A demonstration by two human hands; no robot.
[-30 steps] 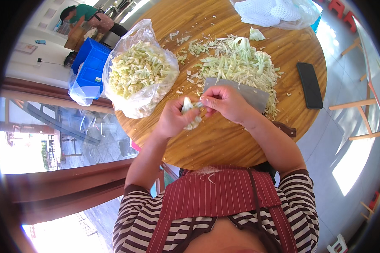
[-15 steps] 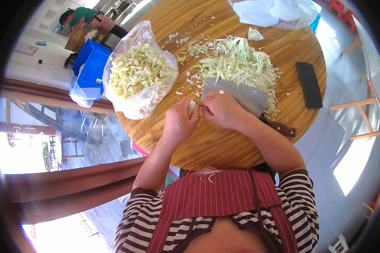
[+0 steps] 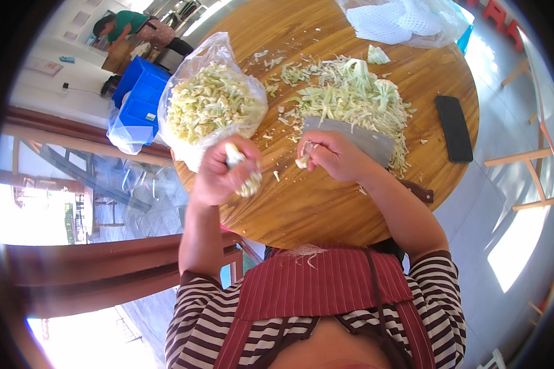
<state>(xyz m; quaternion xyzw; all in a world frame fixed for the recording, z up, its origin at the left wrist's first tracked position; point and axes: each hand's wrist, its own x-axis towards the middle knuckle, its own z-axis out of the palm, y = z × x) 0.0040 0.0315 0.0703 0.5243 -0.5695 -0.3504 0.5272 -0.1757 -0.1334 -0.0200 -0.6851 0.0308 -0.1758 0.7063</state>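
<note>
Works at a round wooden table (image 3: 277, 224) filling the middle of the frame. Grips a pale cauliflower piece (image 3: 249, 186) left of centre, with the fingers of the left hand (image 3: 223, 172) curled around it, somewhat blurred. Pinches a small cauliflower bit (image 3: 302, 162) near the centre, between thumb and fingers of the right hand (image 3: 333, 155). Keeps both hands apart, over the table. Has a clear plastic bag (image 3: 217, 49) of cut florets (image 3: 209, 101) just beyond the left hand, at upper left; cannot tell whether touching it. Has a cleaver (image 3: 354, 136) just beyond the right hand, right of centre, lying against a heap of pale green shreds (image 3: 345, 101). Has a black phone (image 3: 454, 129) farther right, near the table's edge. Wears a dark red pinstriped apron (image 3: 323, 286), at lower centre.
</note>
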